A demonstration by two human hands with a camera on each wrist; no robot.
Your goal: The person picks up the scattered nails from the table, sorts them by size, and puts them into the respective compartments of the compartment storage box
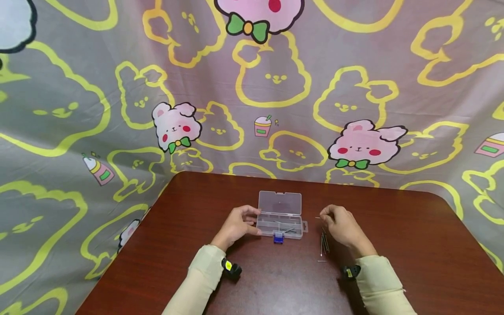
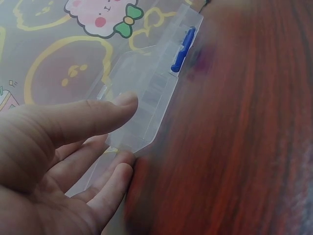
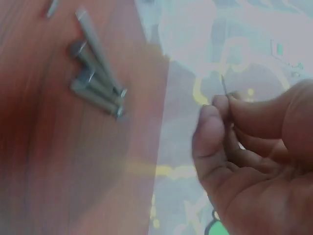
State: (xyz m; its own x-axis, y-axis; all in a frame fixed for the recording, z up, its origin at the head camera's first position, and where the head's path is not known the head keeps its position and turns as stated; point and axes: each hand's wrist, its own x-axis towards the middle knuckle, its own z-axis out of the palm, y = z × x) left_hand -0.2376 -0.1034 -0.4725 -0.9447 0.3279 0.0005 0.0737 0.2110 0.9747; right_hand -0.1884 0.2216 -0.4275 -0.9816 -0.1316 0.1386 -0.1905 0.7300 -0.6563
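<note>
**Rabbit-print cloth [image 1: 212,83] hangs round a reddish-brown worktop [image 1: 260,280]**

The grey cloth rises past the worktop's far edge and runs along its left and right edges, covered in yellow rabbit outlines. One pink-white rabbit [image 1: 179,127] (green bow tie, red cheeks) sits above the far left corner; another rabbit [image 1: 364,146] sits above the far edge, towards the right corner. Between them is a small pink cup [image 1: 262,127]; a tilted cup [image 1: 99,169] shows beyond the left edge.

A person's pale-sleeved left forearm [image 1: 193,286] and right forearm [image 1: 383,284] extend forward, angling inward. The left hand [image 1: 238,225] turns its palm inward, thumb [image 2: 93,117] outstretched, slightly bent fingers [image 2: 111,193] spaced from it. The right hand [image 1: 341,225] curls, its fingertips [image 3: 210,129] pinched together.
</note>
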